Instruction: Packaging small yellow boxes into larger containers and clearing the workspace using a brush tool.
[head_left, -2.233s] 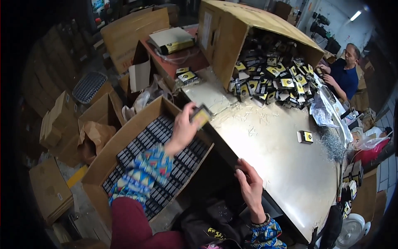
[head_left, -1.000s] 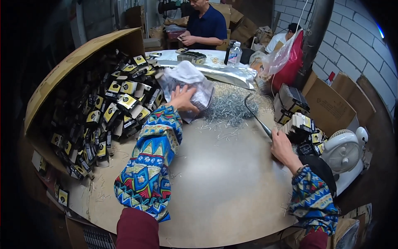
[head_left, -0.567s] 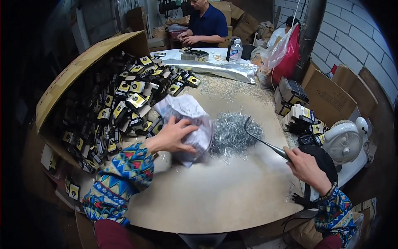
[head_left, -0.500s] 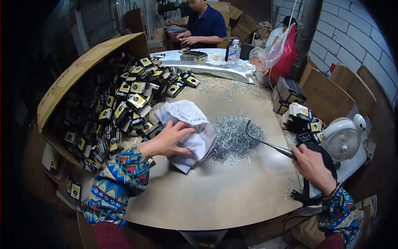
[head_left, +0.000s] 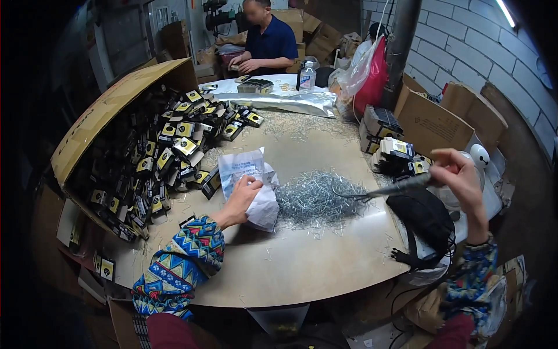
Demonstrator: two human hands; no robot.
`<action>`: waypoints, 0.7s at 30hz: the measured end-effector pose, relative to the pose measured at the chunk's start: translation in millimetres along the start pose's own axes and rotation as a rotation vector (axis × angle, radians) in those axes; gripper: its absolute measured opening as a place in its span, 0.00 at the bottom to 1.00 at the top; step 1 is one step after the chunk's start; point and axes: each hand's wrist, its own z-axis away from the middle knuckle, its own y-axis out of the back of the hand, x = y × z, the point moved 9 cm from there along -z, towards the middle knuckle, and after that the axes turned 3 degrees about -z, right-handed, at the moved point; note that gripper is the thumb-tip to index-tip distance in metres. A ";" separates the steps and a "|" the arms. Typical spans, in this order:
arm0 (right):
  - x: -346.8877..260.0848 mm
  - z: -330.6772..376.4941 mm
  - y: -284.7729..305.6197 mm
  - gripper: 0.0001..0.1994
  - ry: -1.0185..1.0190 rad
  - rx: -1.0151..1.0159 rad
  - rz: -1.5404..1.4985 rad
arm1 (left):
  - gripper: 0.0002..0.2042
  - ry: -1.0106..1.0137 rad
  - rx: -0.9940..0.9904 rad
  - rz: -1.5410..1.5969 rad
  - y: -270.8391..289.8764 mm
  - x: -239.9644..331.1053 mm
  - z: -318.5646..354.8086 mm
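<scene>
My left hand (head_left: 239, 202) is closed on a crumpled sheet of printed white paper (head_left: 264, 209), pinching it beside the left edge of a heap of small, thin silvery metal pieces (head_left: 319, 200). Raised at the right of the table, my right hand (head_left: 462, 177) grips the handle of a hook tool (head_left: 401, 185). The tool is blurred by motion, and its curved, dark metal tip reaches left over the heap. Both forearms wear colourful patterned sleeve covers.
A tipped cardboard box (head_left: 116, 104) spills small black-and-yellow boxes (head_left: 186, 145) at left. Silver foil sheeting (head_left: 285, 103) crosses the far table. Stacked packs (head_left: 381, 125), a black bag (head_left: 421, 212) and a white fan (head_left: 479, 154) stand right. A co-worker (head_left: 270, 43) handles a small item opposite.
My left hand has drawn the paper slightly left and its fingers have closed more. My right hand has risen with the hook tool. The whole view has shifted a little.
</scene>
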 end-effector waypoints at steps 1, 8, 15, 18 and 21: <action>-1.7 1.4 0.3 0.18 0.094 0.169 -0.131 | 0.22 0.000 0.001 0.000 -0.2 3.5 1.3; 17.7 -11.8 -61.1 0.09 0.344 0.699 -1.088 | 0.25 0.133 0.330 0.469 73.6 14.5 7.3; -59.8 -30.6 -85.7 0.10 0.344 0.224 -0.775 | 0.40 0.275 -0.100 0.014 30.3 -12.8 43.0; -70.5 -30.8 -137.4 0.11 0.289 -0.021 -0.550 | 0.34 0.334 -0.248 -0.146 28.6 0.4 55.3; -70.1 -23.5 -153.4 0.11 0.277 -0.092 -0.519 | 0.29 0.350 -0.293 -0.130 20.2 -9.2 44.5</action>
